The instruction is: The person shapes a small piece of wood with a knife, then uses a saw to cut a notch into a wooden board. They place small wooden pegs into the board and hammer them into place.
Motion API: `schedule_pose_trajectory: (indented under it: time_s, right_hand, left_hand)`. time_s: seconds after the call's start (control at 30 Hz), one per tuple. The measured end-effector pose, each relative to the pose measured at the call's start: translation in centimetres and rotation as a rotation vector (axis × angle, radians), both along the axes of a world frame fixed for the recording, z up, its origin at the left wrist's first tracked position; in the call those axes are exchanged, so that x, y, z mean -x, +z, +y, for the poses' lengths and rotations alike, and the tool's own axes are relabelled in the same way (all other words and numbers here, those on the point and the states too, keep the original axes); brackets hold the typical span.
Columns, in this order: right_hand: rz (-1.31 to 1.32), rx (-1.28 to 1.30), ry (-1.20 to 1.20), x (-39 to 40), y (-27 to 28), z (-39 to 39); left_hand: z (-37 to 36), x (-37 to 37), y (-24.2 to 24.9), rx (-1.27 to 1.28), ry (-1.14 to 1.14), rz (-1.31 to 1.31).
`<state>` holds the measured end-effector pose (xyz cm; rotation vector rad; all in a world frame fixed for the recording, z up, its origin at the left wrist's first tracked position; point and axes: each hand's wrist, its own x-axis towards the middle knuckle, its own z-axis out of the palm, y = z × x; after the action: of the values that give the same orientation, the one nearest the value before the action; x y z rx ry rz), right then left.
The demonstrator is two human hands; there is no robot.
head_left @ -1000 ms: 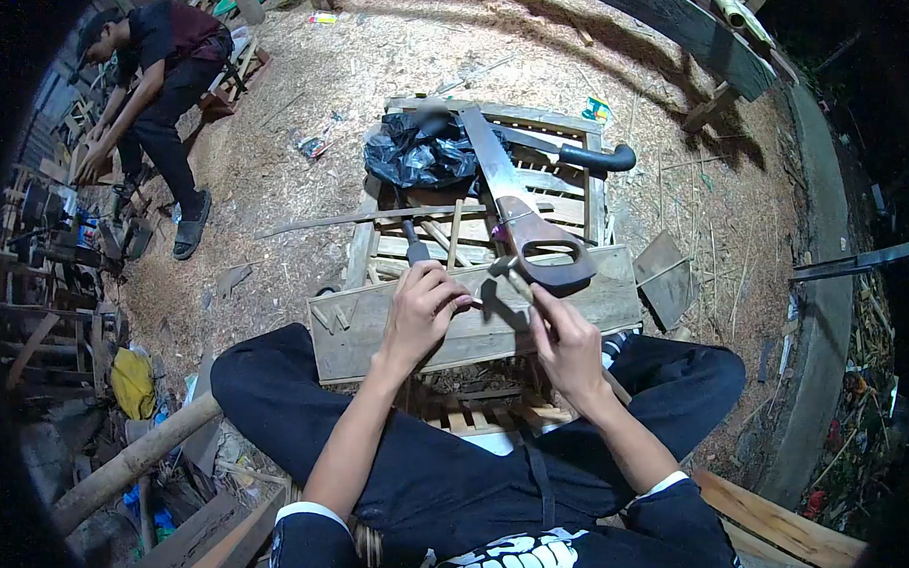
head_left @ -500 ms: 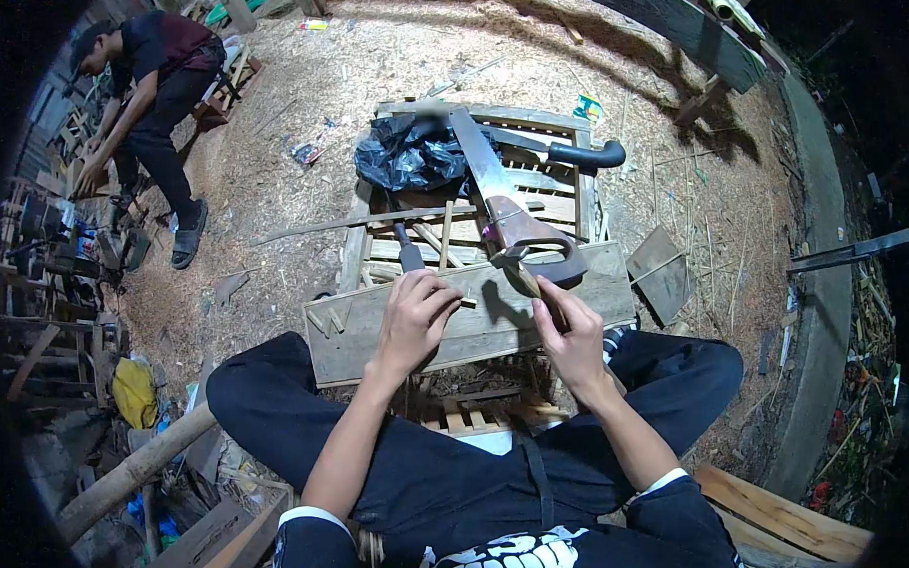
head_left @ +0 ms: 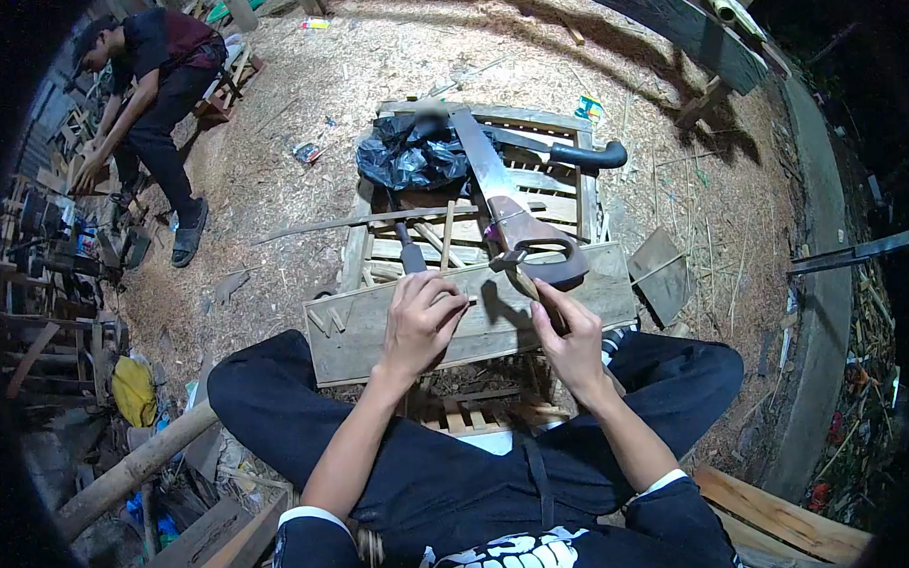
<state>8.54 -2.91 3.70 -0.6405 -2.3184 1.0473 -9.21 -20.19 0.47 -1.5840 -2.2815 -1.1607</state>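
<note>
With bent fingers, my left hand pinches a small wooden stick over a flat wooden board. My right hand is wrapped round the wooden handle of a hammer, whose metal head points away from me above the board. Just beyond the hammer lies a handsaw with a brown wooden handle. Short wooden strips rest at the board's left end. A dark-handled tool lies beyond my left hand; its far part is hidden.
Under the board and tools is a slatted wooden crate. On it lie a black plastic bag and a blade tool with a black handle. Another person bends over wood at upper left. A wooden pole runs near my left knee.
My hands and the hammer have barely moved; the hammer head sits slightly lower, nearer the board. The other person's hands have shifted slightly.
</note>
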Motion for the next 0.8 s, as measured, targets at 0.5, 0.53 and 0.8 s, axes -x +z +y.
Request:
schedule_pose_trajectory:
  time_s: [0.5, 0.53, 0.8]
  right_hand:
    - [-0.031, 0.024, 0.015, -0.1, -0.3, -0.3]
    - [-0.034, 0.022, 0.014, -0.1, -0.2, -0.3]
    - [-0.061, 0.091, 0.035, 0.1, 0.0, -0.9]
  left_hand:
    - [-0.6, -1.2, -0.4, 0.021, 0.176, -0.112]
    - [-0.5, -1.2, -0.4, 0.02, 0.177, -0.113]
    - [-0.4, -1.5, -1.0, 0.051, 0.149, -0.175]
